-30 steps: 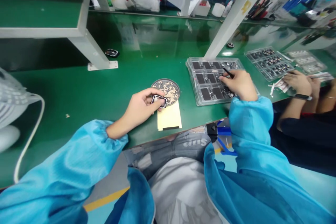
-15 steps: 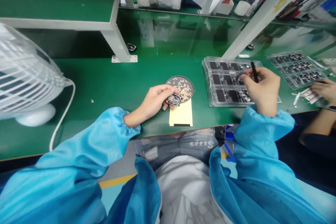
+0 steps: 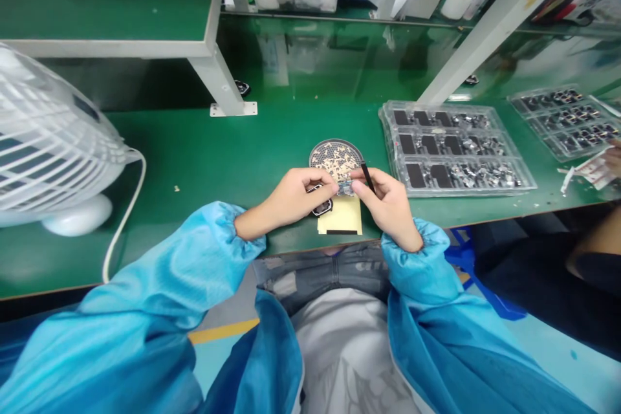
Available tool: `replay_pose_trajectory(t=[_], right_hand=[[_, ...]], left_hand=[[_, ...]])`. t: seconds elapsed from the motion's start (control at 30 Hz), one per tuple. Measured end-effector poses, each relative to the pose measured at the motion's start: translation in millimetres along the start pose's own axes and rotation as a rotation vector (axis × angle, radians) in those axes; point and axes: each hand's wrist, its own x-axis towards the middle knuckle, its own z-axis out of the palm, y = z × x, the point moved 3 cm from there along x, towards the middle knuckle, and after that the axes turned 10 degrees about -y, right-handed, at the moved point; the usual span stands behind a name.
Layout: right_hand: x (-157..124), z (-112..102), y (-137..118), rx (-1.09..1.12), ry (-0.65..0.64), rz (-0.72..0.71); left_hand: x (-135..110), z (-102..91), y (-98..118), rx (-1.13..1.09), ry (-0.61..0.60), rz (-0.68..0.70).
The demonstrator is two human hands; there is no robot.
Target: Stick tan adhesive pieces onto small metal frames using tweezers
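Observation:
My left hand (image 3: 291, 197) is closed round a small dark square frame part (image 3: 322, 207), held just above a yellow card (image 3: 342, 223) at the bench's front edge. My right hand (image 3: 385, 197) meets it from the right, pinching a thin black tool (image 3: 367, 176) and a small part that I cannot make out well. Right behind both hands sits a round perforated dish (image 3: 334, 155) strewn with tiny pieces. A clear plastic tray (image 3: 453, 149) of dark square parts lies to the right of my right hand.
A white desk fan (image 3: 48, 142) with its cable stands at the left. White frame legs (image 3: 218, 77) rise from the green bench (image 3: 194, 155). A second parts tray (image 3: 567, 119) and another person's hand (image 3: 606, 165) are at the far right. Bags and cups line the back.
My right hand left the clear tray and came left to meet my left hand over the yellow card. The left hand stayed near the dish with the frame part.

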Motion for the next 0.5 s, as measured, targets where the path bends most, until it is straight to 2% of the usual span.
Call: replay_pose_trajectory(t=[0.17,0.33,0.5], right_hand=[[-4.0,-0.2,-1.4,-0.025,0.008,0.133],[-7.5,-5.5,-5.8,0.014,0.109,0.157],[-8.0,-2.8,0.2,0.025,0.007,0.149]], left_hand=[[0.3,-2.3,-3.8,-0.085,0.063,-0.078],[2.9,-4.6,-6.9,-0.244,0.127,-0.077],[2.3,-5.1,-10.0,-0.354,0.140,-0.075]])
